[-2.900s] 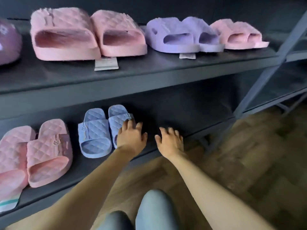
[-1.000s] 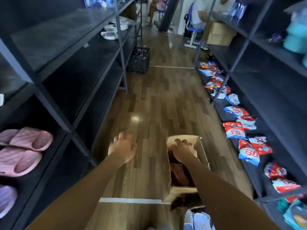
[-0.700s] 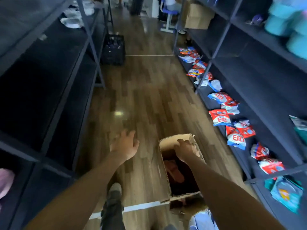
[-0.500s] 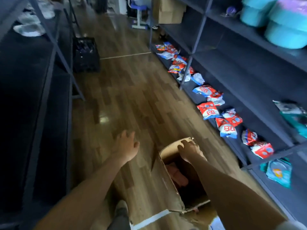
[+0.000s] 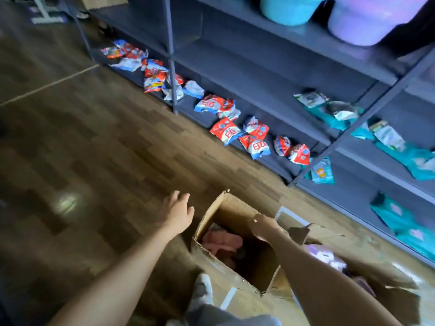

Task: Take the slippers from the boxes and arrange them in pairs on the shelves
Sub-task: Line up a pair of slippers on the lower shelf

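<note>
— So, what does the right grip (image 5: 261, 225) have?
— Its fingers curl over the right-hand rim of the open brown cardboard box (image 5: 235, 211), probably to steady it for reaching in. The left grip (image 5: 177, 211) hovers spread and empty just beside the box, over the wooden floor (image 5: 94, 137).
— And the slippers?
— Soft pink slippers (image 5: 222, 242) lie deep inside the box, not yet lifted. Dark metal shelves (image 5: 259, 74) behind hold red-and-white packets (image 5: 226, 130), no slippers.

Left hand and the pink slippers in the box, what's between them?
Only a wall of the cardboard box; the left hand hovers outside, the pink slippers lie inside. Head view.
</note>
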